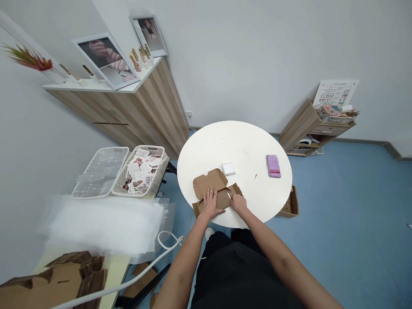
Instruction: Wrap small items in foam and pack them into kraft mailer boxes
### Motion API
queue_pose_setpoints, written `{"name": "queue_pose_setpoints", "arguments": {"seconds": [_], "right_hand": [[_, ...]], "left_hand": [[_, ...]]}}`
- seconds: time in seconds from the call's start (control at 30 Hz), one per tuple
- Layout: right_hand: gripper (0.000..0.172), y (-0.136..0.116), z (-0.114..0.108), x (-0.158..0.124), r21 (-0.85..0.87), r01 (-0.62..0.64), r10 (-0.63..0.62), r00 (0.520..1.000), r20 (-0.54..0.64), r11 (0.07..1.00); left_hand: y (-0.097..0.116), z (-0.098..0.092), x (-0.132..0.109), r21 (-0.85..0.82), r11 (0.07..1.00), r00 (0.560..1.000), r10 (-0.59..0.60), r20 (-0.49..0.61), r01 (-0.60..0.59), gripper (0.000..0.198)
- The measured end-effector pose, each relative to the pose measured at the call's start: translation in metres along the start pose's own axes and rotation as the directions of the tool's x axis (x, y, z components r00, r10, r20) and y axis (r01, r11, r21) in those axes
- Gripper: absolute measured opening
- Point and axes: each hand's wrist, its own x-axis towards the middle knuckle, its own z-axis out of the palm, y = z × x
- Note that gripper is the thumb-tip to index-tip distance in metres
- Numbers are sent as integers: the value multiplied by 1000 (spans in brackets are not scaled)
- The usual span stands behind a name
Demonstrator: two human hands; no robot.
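- round white table [231,143]
- pink pack [273,166] on the table
- basket [162,165] of printed cards [140,171]
- wooden cabinet [128,116] topped with framed nail photos [106,60]
- small wooden shelf unit [317,126]

A round white table [234,150] stands at 12 o'clock from the person, with an open brown cardboard mailer box [209,182] on its near edge, beneath the left hand [210,202] and the right hand [238,204]. Just behind the mailer lies a small square white box [228,169]; farther along the tabletop, at 2 o'clock, lies a blurred pink packet [273,166]. A brown cardboard carton [291,204] sits on the floor just past the table's right edge. At 10 o'clock, a white plastic mesh basket of printed cards [140,169] stands beside a white plastic mesh tray of clear sleeves [99,171]. Flat brown cardboard sheets [54,279] lie at 8 o'clock, a tall wooden cabinet [154,116] stands at 11 o'clock, and a low wooden shelf unit [299,128] stands at 2 o'clock beyond the table.
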Motion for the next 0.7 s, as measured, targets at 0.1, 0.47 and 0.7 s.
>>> {"name": "queue_pose_setpoints", "arguments": {"seconds": [0.1,0.47,0.7], "right_hand": [[22,3,-2,1,-28,38,-38,999,7,999],[46,4,-14,8,48,167,-159,978,-132,985],[29,4,-7,10,59,291,-281,949,-143,955]], "left_hand": [[-8,-6,-2,-23,999,998,26,57,-25,121],[-1,-4,-5,32,998,996,-60,66,57,120],[4,-5,-7,42,997,996,-67,62,65,116]]}}
